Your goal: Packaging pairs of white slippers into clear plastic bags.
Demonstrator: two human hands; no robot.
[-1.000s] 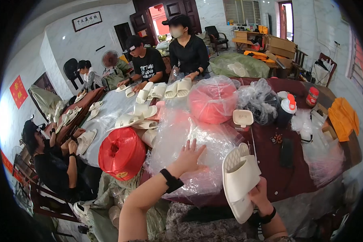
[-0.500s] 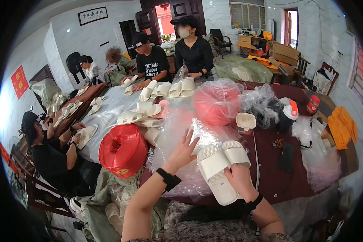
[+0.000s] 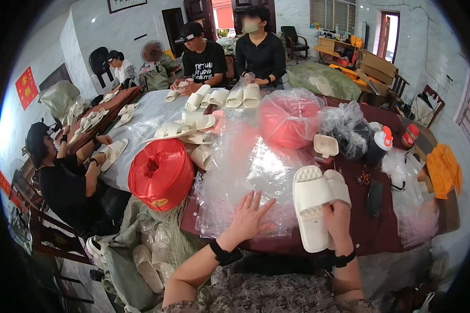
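Right hand: right hand (image 3: 338, 221) near right, fingers clenched round a pair of cream foam slide slippers (image 3: 317, 202), thumb side on the soles
Slippers: the pair is stacked sole to sole, held upright just above the near edge of the dark red tabletop (image 3: 373, 229), ribbed sole facing the camera
Left hand: left hand (image 3: 249, 214) near centre, fingers released and spread, palm down flat on a stack of clear plastic bags (image 3: 245, 172)
Wrists: black wrist bands on both forearms, which come in from the lower edge
Bags: the clear stack lies on the tabletop left of the slippers, touching the left hand only
Red spool: big red plastic twine roll (image 3: 161, 173) left of the bag stack, at the tabletop's near left corner
Pink bundle: second red roll wrapped in clear film (image 3: 289, 121), far of the bags
Loose slipper: single cream slipper (image 3: 326, 145) lying just right of the wrapped roll
Right side: black phone (image 3: 374, 197) flat on the tabletop right of the held pair; dark bottle with red-white cap (image 3: 379, 145) farther back
Far: more cream slippers (image 3: 214, 99) in a row in front of two seated people in black
Left: a person in black (image 3: 62, 177) seated, handling slippers at a white-covered tabletop part
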